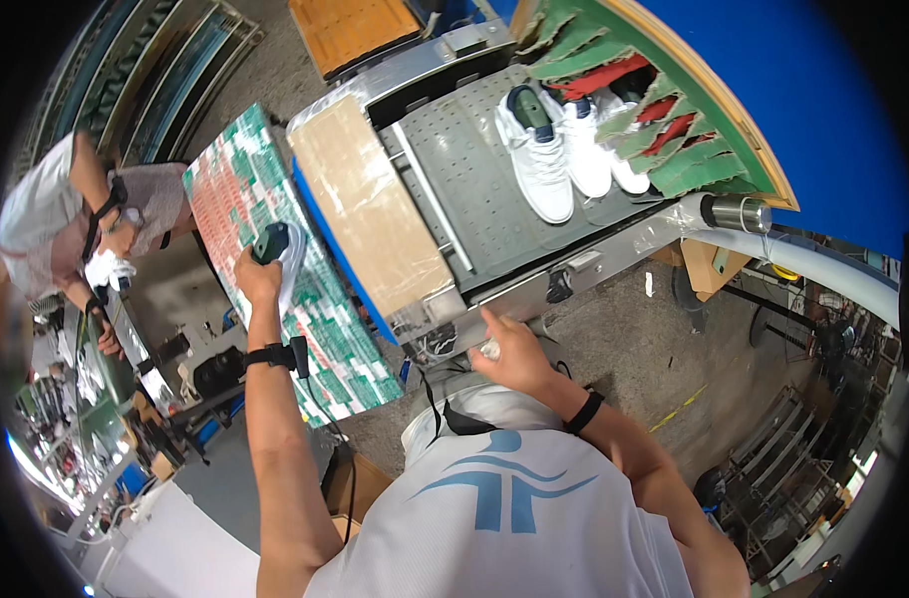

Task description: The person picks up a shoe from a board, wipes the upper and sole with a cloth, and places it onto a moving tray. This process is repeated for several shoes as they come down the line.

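Observation:
My left hand [259,275] grips a white sneaker [292,261] with a dark green inside, at its heel end. The sneaker is over a board wrapped in green, white and red printed tape [237,179]. By the near metal edge of the conveyor, my right hand [519,357] has its index finger stretched and its other fingers curled around a small whitish bit I cannot identify. Several white sneakers [540,164] stand on the grey perforated conveyor bed [454,199], some partly under torn green and red curtain strips [664,130].
A brown cardboard panel [365,199] covers the conveyor's left end. Another person [86,214] works at the left with a white thing in hand. A blue machine housing [823,90] rises at the right. Metal racks [773,448] stand at lower right, and an orange slatted board [350,30] lies beyond.

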The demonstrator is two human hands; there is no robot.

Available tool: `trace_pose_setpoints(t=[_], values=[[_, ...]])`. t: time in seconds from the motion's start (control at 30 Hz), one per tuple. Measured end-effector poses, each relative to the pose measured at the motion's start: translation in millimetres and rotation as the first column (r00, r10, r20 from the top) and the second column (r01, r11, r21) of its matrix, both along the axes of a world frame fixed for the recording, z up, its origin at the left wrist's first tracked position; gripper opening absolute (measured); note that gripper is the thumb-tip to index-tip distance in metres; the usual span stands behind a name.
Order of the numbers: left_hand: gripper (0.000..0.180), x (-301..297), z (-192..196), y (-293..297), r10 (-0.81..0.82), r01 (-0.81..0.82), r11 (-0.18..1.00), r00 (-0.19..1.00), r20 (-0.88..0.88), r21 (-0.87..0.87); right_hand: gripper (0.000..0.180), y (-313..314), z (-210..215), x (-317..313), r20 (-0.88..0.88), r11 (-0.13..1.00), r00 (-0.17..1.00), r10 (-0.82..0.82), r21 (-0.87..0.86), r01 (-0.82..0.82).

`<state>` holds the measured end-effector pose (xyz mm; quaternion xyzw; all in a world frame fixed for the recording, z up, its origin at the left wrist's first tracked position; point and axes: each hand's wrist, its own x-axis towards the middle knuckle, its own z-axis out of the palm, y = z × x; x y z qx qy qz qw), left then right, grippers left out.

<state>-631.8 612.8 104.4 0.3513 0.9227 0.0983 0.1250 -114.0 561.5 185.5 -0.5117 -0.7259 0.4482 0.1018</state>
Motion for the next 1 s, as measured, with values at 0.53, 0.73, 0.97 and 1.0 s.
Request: trace_pose_setpoints(t=[0.53,0.73,0.97,1.0], values=[[0.097,445,-7,228,-0.195,0.032,0.971,0.682,0.704,0.238,0.075,18,9,109,-0.028,0.942,0.951,-0.308,-0.148,0.3],[0.068,299,68,132,-0.338,-0.099,0.928,0.183,0.923,0.359,0.072,9,6,87,-0.108,0.947,0.969,-0.223,-0.259,0.189],[0.082,243,53,-39,-0.241,0.007,0.893,0.851,0.466,0.449,0.073,2,8,19,-0.164,0.992,0.985,-0.044,-0.123,0.024],[0.082,251,45,-57,-0.221,0.002,0.897,0.868,0.445,0.442,0.073,-1,7,11,-0.219,0.998,0.976,-0.022,-0.069,0.008]])
